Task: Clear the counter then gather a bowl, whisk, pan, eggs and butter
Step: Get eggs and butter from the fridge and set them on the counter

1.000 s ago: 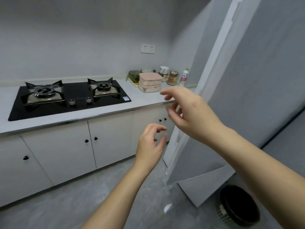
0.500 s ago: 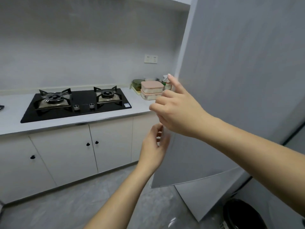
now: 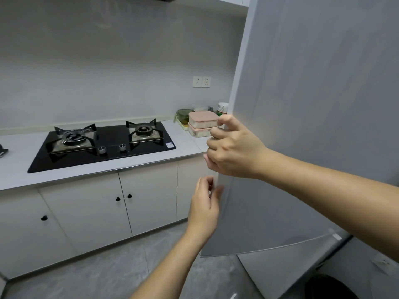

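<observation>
Containers (image 3: 203,124), pink-lidded, sit stacked; right hand (image 3: 233,147) grips fridge door (image 3: 302,126)

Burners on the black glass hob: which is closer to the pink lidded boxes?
The right-hand burner; the left-hand burner sits much farther from them.

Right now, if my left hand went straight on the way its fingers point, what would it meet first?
Probably the fridge door: your left hand points up toward its near edge, fingertips almost touching. Just above, your right hand grips that same edge. Depth is unclear.
</observation>
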A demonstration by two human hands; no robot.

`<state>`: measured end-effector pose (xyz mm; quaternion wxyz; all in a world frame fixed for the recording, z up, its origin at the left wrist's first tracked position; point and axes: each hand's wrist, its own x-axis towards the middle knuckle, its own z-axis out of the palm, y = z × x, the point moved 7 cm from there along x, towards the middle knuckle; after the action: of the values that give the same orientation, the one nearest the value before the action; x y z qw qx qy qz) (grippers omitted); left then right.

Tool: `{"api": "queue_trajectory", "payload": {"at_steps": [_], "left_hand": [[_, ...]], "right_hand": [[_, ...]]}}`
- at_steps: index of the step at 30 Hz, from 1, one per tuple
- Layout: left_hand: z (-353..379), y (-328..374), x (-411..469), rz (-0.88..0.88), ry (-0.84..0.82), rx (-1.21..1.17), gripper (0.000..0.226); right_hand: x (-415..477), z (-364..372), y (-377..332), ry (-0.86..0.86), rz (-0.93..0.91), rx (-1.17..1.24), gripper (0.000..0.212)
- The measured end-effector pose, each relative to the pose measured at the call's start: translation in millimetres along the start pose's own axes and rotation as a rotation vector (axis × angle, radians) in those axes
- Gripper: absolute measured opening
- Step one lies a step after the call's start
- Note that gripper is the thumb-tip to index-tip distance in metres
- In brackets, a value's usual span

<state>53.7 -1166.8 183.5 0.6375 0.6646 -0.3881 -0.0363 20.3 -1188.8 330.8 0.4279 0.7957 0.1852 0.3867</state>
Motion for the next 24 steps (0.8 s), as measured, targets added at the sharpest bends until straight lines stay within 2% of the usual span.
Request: {"api": "queue_trajectory", "payload": {"at_steps": [7,15,24], "left_hand": [[8.0,-26.4,59.5,0.056,0.002,0.082,0.032],[31.0,-72.9,156.9,0.061,-0.116,0.007,0.035],[71.7,-111.1,247.3,0.077,-0.215,-0.052,0.027]], "right_hand": [[8.1,67.7,17.8,-0.035,0.002,-0.084,0.037],[15.3,169.4,55.2,-0.220,0.047,-0.140,0.026],[-1.0,271.6,99.0,-0.465,0.062,-0.190,0.025]]}}
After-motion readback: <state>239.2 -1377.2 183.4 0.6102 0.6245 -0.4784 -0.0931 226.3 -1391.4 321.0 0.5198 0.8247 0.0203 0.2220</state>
